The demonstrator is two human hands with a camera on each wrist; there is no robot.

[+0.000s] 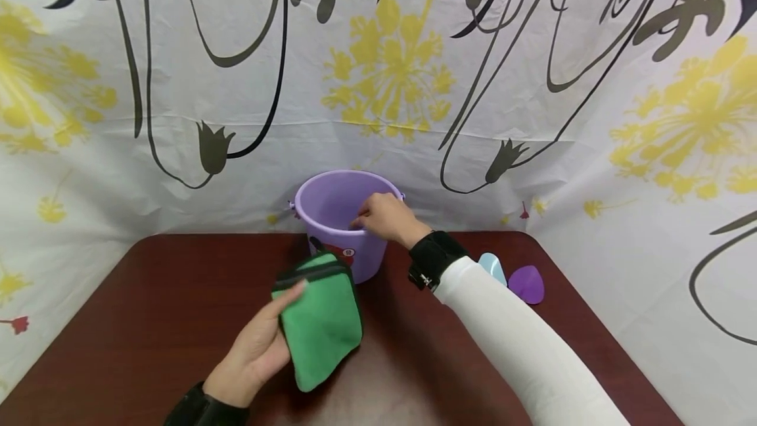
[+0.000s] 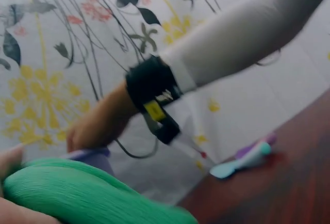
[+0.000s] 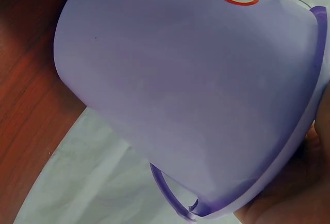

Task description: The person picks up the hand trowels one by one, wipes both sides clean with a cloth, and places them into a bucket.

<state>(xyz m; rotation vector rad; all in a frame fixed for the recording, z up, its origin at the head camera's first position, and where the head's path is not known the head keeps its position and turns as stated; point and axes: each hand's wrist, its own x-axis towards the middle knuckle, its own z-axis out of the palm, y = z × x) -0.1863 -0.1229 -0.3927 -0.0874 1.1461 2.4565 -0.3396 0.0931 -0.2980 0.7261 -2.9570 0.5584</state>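
Note:
A green zip pouch (image 1: 322, 321) with a black zipper band hangs in front of the bucket, gripped by my left hand (image 1: 254, 354) with the thumb on its face. In the left wrist view the pouch (image 2: 77, 193) bulges across the lower left. My right hand (image 1: 387, 217) reaches over the front right rim of a lilac bucket (image 1: 369, 258), with fingers pointing down inside. Close up in the right wrist view, the bucket (image 3: 185, 90) fills the frame and the right hand (image 3: 294, 193) shows behind its rim; the fingertips are hidden, so I cannot tell whether they hold anything.
A light blue piece (image 1: 492, 268) and a purple rounded piece (image 1: 526, 284) lie to the right, partly behind my right forearm. The bucket stands near the back edge of the dark red-brown table (image 1: 177, 307). A flower-printed cloth (image 1: 248, 97) hangs close behind it.

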